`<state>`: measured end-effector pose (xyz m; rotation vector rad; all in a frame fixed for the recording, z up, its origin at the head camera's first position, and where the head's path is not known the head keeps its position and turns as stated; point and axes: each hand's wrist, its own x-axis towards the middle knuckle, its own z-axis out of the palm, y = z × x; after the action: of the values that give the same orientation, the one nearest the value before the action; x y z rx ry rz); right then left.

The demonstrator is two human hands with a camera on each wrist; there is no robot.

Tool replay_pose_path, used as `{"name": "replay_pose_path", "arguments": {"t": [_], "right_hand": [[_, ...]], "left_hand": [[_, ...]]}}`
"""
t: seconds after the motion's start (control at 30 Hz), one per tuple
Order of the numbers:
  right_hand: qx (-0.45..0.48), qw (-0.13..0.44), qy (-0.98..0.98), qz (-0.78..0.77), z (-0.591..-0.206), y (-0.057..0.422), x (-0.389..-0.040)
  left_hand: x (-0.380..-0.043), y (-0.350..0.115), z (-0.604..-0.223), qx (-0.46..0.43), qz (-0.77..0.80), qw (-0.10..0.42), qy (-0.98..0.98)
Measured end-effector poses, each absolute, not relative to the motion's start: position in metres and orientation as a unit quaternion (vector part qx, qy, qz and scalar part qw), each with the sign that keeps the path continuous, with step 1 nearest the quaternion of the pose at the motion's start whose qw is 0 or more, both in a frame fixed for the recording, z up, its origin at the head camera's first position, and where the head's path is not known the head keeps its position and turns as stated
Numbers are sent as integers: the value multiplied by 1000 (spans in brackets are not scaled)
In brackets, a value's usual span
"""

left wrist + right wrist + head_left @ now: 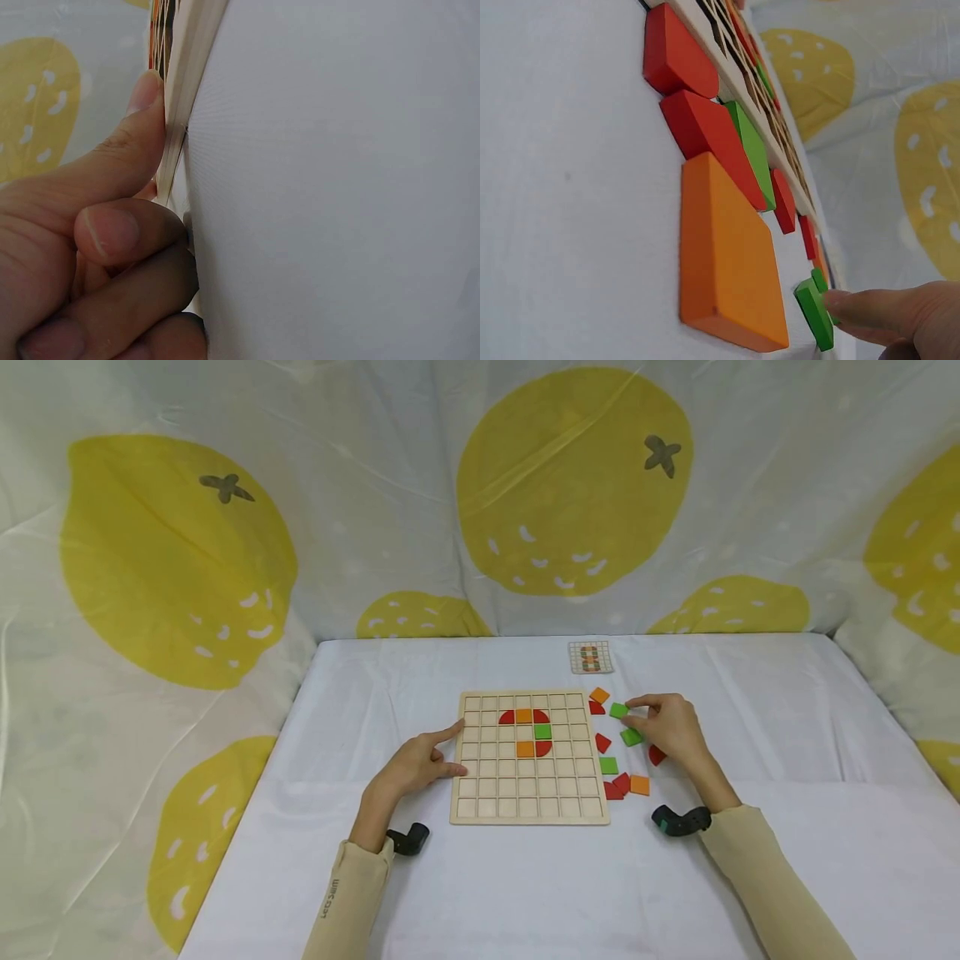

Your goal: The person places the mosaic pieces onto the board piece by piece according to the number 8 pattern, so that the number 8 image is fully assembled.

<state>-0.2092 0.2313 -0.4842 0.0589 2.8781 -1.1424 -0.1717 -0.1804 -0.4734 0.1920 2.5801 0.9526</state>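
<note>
A square wooden grid board [486, 810] lies on the table, with red rounded tiles [543, 748], orange squares [524, 749] and a green square [543, 732] set in its cells. At its left edge, my left hand [411, 766] rests its extended index finger and thumb, spread apart; in the left wrist view the other fingers are curled beside the board edge [196, 56]. Right of the board, my right hand [670, 727] pinches a green square tile [618, 710] between index finger and thumb. A second green tile [632, 737] lies just under that thumb.
Along the board's right side lie loose red tiles [603, 743], a green square [608, 765] and orange squares [640, 785]. Another red tile [657, 755] is beneath the right hand. Behind the board lies a small pattern card [591, 657]. Lemon-print cloth [420, 527] hangs at the back.
</note>
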Motion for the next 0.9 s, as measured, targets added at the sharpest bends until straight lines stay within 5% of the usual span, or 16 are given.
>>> {"name": "replay_pose_path", "arguments": {"t": [0.37,0.9], "right_hand": [[-6,-19,913,-407,-487,225,-210],[-89,45,879,-465,-475,150,-198]], "left_hand": [[-172,-180,-472,69,337,192,919],[-173,-179,-472,62,337,197,918]]}}
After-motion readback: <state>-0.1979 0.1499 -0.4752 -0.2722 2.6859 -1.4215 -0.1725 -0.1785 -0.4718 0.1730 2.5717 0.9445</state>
